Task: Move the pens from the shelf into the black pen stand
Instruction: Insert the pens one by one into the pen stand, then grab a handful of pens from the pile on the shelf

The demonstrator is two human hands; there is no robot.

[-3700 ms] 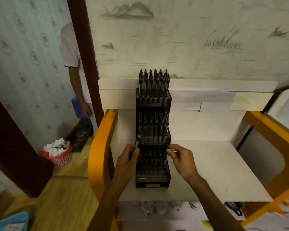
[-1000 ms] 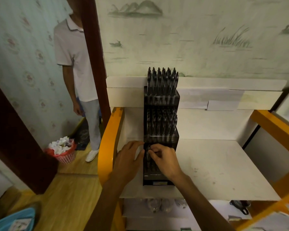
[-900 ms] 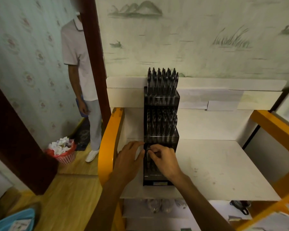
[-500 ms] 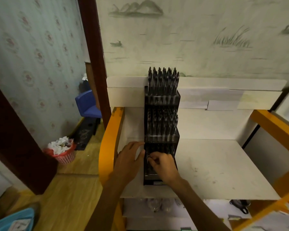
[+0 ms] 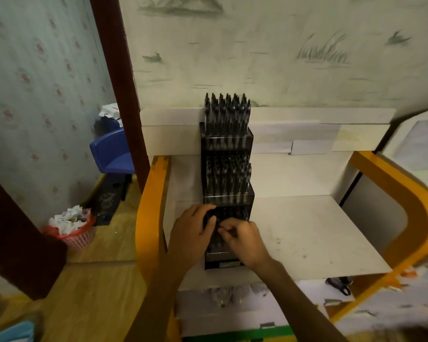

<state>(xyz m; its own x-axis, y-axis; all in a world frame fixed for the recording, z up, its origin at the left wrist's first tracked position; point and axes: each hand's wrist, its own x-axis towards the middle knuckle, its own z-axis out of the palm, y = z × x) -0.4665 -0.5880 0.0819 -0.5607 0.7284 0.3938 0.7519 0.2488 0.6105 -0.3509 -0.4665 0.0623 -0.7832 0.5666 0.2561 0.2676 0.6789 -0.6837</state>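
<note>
A black three-tier pen stand (image 5: 226,144) stands on the white shelf (image 5: 307,230) against the wall. Dark pens (image 5: 226,112) fill its top and middle tiers. My left hand (image 5: 190,233) holds the left side of the lowest tier, its fingers curled over that corner. My right hand (image 5: 245,239) is over the lowest tier with thumb and fingertips pinched together on a dark pen. The pen is mostly hidden among the slots and my fingers.
Orange side rails (image 5: 148,206) flank the shelf left and right. A dark wooden post (image 5: 119,70) rises at the back left. On the floor to the left are a red basket of paper (image 5: 72,230) and a blue chair (image 5: 111,154). A lower shelf holds small items.
My right hand has sunk lower into the bottom tier with the pen. My left fingers have closed over the stand's corner. The person at the doorway has gone out of view.
</note>
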